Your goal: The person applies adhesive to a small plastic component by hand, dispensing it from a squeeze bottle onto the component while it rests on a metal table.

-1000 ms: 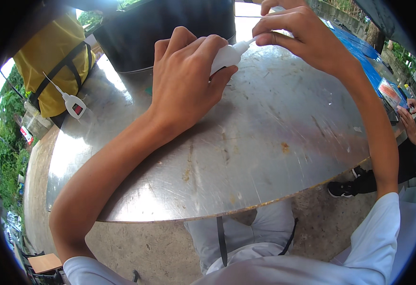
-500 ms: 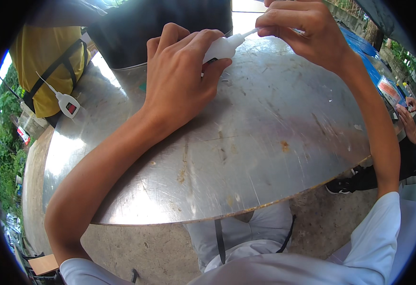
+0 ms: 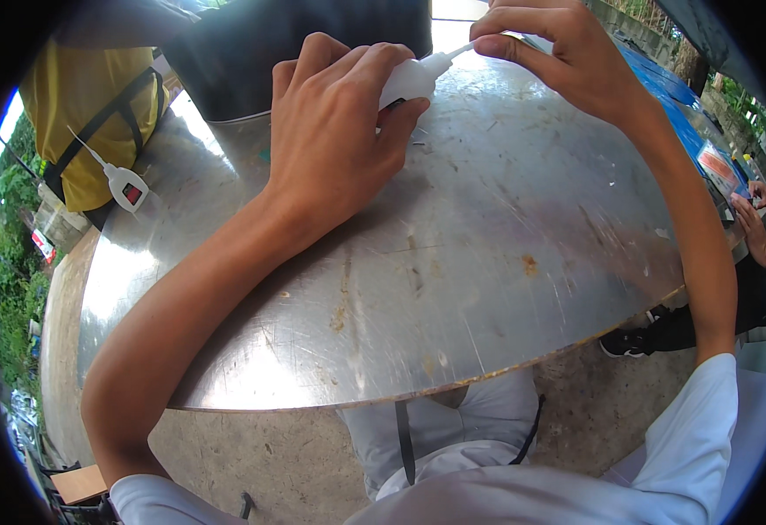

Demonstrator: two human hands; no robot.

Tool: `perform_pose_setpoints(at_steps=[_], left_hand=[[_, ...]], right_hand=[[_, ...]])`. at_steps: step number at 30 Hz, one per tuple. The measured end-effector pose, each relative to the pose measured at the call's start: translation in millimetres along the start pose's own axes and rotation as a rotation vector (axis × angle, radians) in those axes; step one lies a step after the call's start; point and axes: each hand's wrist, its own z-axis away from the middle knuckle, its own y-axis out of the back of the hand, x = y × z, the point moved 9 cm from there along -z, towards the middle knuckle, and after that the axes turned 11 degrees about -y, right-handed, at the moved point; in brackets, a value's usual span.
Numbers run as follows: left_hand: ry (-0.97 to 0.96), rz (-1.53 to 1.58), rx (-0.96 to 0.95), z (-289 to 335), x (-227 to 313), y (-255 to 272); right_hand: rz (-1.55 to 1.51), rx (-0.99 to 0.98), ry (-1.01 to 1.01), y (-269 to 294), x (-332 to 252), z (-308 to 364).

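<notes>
My left hand (image 3: 335, 122) is wrapped round a white squeeze bottle (image 3: 407, 82), which lies tilted with its long thin nozzle pointing up and right. Part of a dark and red label shows below my fingers. At the tip of that nozzle, the fingers and thumb of my right hand (image 3: 558, 48) are pinched together. A thin pale sliver (image 3: 516, 37) shows between them; what it belongs to is hidden. A second white bottle (image 3: 126, 188) with a long nozzle and a dark and red label rests at the table's left side.
The scratched metal table (image 3: 453, 262) has a curved front edge. A large black container (image 3: 304, 44) stands behind my left hand, beside a yellow bag (image 3: 94, 114) with black straps. Another person's hands (image 3: 755, 223) are at the far right, near blue sheeting (image 3: 663, 83).
My right hand has shifted slightly up at the nozzle tip, and its thumb and finger show a gap behind the pinch. The bottle in my left hand has moved slightly.
</notes>
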Motion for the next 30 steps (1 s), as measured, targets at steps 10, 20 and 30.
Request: perform_pose_setpoints(at_steps=[10,20,30], left_hand=[[-0.009,-0.007,-0.024,0.8,0.8,-1.2],[0.014,-0.003,-0.058,0.9,1.0,-4.8],[-0.012,-0.020,-0.013,-0.8,2.5,-1.1]], right_hand=[[0.030,0.077,0.137,14.3,-15.8,-0.6],[0.167,0.116,0.196,12.5,-24.4,4.3],[-0.006,0.046,0.025,4.0,-0.3,1.6]])
